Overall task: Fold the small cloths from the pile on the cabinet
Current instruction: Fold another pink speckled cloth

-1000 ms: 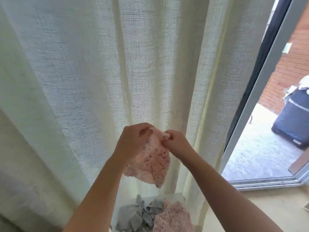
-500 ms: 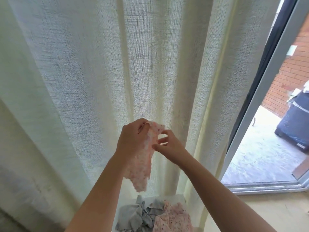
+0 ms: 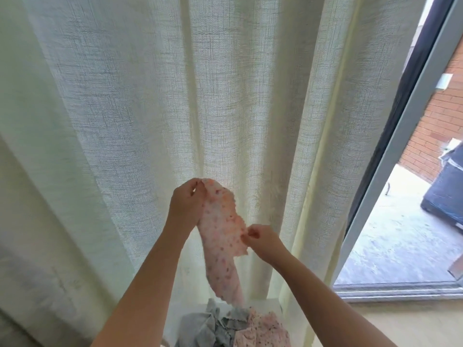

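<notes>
down low, the pile (image 3: pixel 233 329) sits on the cabinet (image 3: pixel 269 306). above it a pink dotted cloth (image 3: pixel 220 236) hangs, left hand (image 3: pixel 186 204) pinching its top corner, right hand (image 3: pixel 260 237) pinching a side edge. looks like the straightening-out step; next, pull it flat, corners matched. curtain (image 3: pixel 175 96) behind.

The left hand (image 3: pixel 186 204) pinches the top corner of a pink dotted cloth (image 3: pixel 220 236), and the right hand (image 3: pixel 263 240), lower down, pinches its right edge, so the cloth hangs long and narrow in front of a pale curtain (image 3: pixel 150 96). Just under its lower end lies a pile (image 3: pixel 233 326) of grey and pink cloths on a white cabinet (image 3: pixel 269 305). At the right a grey door frame (image 3: pixel 400 151) opens onto a brick wall (image 3: pixel 436 131) and a dark bin (image 3: pixel 446 196).
</notes>
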`<action>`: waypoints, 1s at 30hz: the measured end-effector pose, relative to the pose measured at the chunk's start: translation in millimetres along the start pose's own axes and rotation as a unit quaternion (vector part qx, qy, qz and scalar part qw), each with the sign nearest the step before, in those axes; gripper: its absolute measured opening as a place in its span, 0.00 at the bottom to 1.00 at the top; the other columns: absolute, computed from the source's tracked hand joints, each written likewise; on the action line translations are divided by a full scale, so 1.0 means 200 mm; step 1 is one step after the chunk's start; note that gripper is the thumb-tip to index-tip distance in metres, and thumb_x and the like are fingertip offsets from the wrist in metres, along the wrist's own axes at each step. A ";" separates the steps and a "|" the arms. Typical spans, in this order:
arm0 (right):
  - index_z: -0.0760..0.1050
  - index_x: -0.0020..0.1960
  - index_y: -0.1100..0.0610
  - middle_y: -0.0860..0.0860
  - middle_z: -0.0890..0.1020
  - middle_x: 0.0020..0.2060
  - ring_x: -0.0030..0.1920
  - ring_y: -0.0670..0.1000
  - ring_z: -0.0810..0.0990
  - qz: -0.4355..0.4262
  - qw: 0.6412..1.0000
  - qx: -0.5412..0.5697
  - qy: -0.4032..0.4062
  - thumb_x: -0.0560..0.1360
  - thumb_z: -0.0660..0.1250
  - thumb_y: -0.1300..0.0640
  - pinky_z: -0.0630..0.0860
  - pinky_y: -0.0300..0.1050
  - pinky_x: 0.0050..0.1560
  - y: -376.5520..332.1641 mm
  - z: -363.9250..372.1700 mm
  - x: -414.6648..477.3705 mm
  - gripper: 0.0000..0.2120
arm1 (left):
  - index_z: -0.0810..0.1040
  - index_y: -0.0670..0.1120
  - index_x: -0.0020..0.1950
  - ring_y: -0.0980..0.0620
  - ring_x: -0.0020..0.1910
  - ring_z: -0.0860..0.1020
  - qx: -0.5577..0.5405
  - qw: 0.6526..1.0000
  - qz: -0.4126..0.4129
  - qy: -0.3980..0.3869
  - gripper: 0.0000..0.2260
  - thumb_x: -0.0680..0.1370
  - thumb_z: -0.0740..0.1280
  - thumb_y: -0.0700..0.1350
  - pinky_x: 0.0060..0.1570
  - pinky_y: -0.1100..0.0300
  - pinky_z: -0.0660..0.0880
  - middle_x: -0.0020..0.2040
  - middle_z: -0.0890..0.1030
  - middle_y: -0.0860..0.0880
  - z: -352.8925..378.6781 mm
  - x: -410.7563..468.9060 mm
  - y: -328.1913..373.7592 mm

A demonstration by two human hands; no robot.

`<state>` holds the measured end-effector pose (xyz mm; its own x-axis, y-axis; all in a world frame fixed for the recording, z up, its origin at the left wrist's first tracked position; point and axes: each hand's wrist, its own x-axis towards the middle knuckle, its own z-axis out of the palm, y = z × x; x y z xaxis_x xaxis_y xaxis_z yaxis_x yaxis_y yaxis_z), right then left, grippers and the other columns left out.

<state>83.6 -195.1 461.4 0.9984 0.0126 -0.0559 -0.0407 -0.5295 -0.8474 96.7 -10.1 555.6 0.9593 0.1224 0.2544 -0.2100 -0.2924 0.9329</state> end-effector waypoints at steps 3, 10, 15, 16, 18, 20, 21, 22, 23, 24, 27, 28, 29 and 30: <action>0.74 0.43 0.58 0.51 0.74 0.37 0.39 0.49 0.72 0.020 0.990 0.134 0.035 0.79 0.61 0.59 0.69 0.41 0.42 -0.01 -0.09 0.00 0.07 | 0.82 0.44 0.45 0.52 0.35 0.75 0.069 0.997 0.006 -0.014 0.13 0.82 0.59 0.44 0.37 0.59 0.71 0.36 0.80 0.46 -0.08 0.02 -0.06; 0.80 0.50 0.56 0.48 0.83 0.41 0.42 0.45 0.80 -0.009 0.970 0.219 0.101 0.79 0.65 0.58 0.74 0.38 0.44 -0.04 -0.24 0.04 0.06 | 0.82 0.52 0.51 0.54 0.43 0.79 0.219 0.969 -0.027 -0.112 0.17 0.75 0.61 0.32 0.39 0.68 0.71 0.41 0.81 0.54 -0.21 0.04 -0.19; 0.80 0.49 0.56 0.48 0.82 0.41 0.43 0.45 0.79 -0.014 0.970 0.229 0.082 0.79 0.65 0.59 0.76 0.39 0.43 -0.03 -0.25 0.06 0.05 | 0.82 0.49 0.55 0.52 0.42 0.77 0.355 0.934 0.008 -0.043 0.13 0.79 0.60 0.38 0.41 0.60 0.72 0.45 0.82 0.51 -0.18 0.03 -0.19; 0.80 0.48 0.57 0.47 0.81 0.40 0.42 0.44 0.79 -0.015 0.970 0.230 0.078 0.79 0.65 0.59 0.76 0.39 0.43 -0.02 -0.24 0.06 0.05 | 0.81 0.50 0.57 0.51 0.41 0.79 0.366 0.930 0.001 -0.040 0.14 0.80 0.58 0.40 0.41 0.58 0.74 0.45 0.84 0.50 -0.18 0.04 -0.19; 0.80 0.49 0.57 0.48 0.81 0.39 0.42 0.46 0.79 -0.017 0.970 0.235 0.066 0.79 0.65 0.59 0.78 0.41 0.45 -0.01 -0.24 0.05 0.05 | 0.79 0.54 0.58 0.52 0.32 0.80 0.316 0.946 -0.028 -0.070 0.14 0.82 0.55 0.42 0.36 0.59 0.74 0.37 0.84 0.50 -0.17 0.05 -0.17; 0.80 0.48 0.58 0.49 0.82 0.40 0.43 0.48 0.80 -0.014 0.969 0.242 0.053 0.79 0.65 0.59 0.79 0.45 0.48 0.01 -0.24 0.04 0.05 | 0.77 0.57 0.59 0.51 0.30 0.83 0.214 0.970 -0.052 -0.101 0.17 0.83 0.53 0.40 0.33 0.57 0.77 0.37 0.84 0.48 -0.15 0.06 -0.15; 0.80 0.47 0.59 0.50 0.81 0.39 0.43 0.48 0.80 -0.011 0.968 0.248 0.044 0.79 0.65 0.60 0.79 0.46 0.49 0.01 -0.24 0.03 0.05 | 0.78 0.56 0.59 0.49 0.35 0.84 0.166 0.979 -0.057 -0.106 0.18 0.83 0.53 0.39 0.36 0.53 0.80 0.42 0.84 0.46 -0.14 0.07 -0.14; 0.80 0.46 0.58 0.50 0.81 0.39 0.43 0.48 0.80 -0.007 0.966 0.258 0.033 0.79 0.65 0.61 0.80 0.47 0.49 0.02 -0.23 0.03 0.05 | 0.79 0.55 0.58 0.47 0.42 0.84 0.120 0.985 -0.056 -0.106 0.18 0.83 0.53 0.39 0.42 0.52 0.82 0.48 0.83 0.45 -0.13 0.07 -0.13; 0.79 0.44 0.58 0.51 0.80 0.39 0.42 0.49 0.80 -0.001 0.963 0.270 0.020 0.78 0.64 0.62 0.80 0.48 0.49 0.02 -0.23 0.02 0.07 | 0.81 0.55 0.56 0.47 0.47 0.83 0.072 0.990 -0.054 -0.105 0.18 0.83 0.54 0.38 0.46 0.53 0.82 0.51 0.83 0.45 -0.12 0.07 -0.13; 0.79 0.42 0.57 0.51 0.80 0.39 0.43 0.49 0.81 0.007 0.959 0.284 0.003 0.78 0.64 0.62 0.81 0.49 0.49 0.03 -0.22 0.02 0.08 | 0.82 0.54 0.54 0.47 0.49 0.82 0.023 0.993 -0.051 -0.103 0.19 0.83 0.54 0.38 0.49 0.54 0.81 0.51 0.84 0.45 -0.11 0.06 -0.13; 0.78 0.42 0.59 0.54 0.83 0.45 0.48 0.55 0.82 0.051 0.933 0.348 -0.073 0.80 0.62 0.59 0.80 0.57 0.52 0.05 -0.19 0.01 0.10 | 0.84 0.50 0.55 0.46 0.51 0.79 -0.118 0.983 -0.058 -0.127 0.18 0.81 0.55 0.40 0.53 0.54 0.76 0.52 0.83 0.43 -0.09 0.05 -0.10; 0.76 0.41 0.59 0.55 0.84 0.48 0.48 0.56 0.82 0.072 0.921 0.371 -0.094 0.81 0.61 0.56 0.79 0.58 0.53 0.06 -0.17 0.01 0.12 | 0.84 0.48 0.57 0.45 0.53 0.79 -0.165 0.973 -0.067 -0.148 0.17 0.80 0.55 0.44 0.53 0.53 0.75 0.55 0.83 0.42 -0.08 0.04 -0.09; 0.75 0.40 0.60 0.55 0.85 0.51 0.49 0.58 0.83 0.094 0.910 0.389 -0.107 0.82 0.60 0.53 0.79 0.59 0.53 0.07 -0.15 0.02 0.16 | 0.83 0.45 0.58 0.45 0.56 0.79 -0.213 0.959 -0.076 -0.168 0.18 0.79 0.55 0.47 0.55 0.51 0.75 0.58 0.82 0.41 -0.08 0.04 -0.08; 0.75 0.40 0.60 0.56 0.84 0.52 0.50 0.58 0.83 0.113 0.903 0.397 -0.117 0.82 0.59 0.50 0.79 0.60 0.53 0.07 -0.13 0.02 0.18 | 0.83 0.43 0.58 0.44 0.58 0.79 -0.254 0.947 -0.082 -0.181 0.20 0.80 0.54 0.51 0.56 0.49 0.75 0.59 0.81 0.40 -0.07 0.04 -0.07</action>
<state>89.0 -224.8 462.3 0.9289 0.2089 -0.3058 -0.3511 0.2341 -0.9066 104.3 8.1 548.0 0.9693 -0.2332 0.0775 -0.0282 0.2077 0.9778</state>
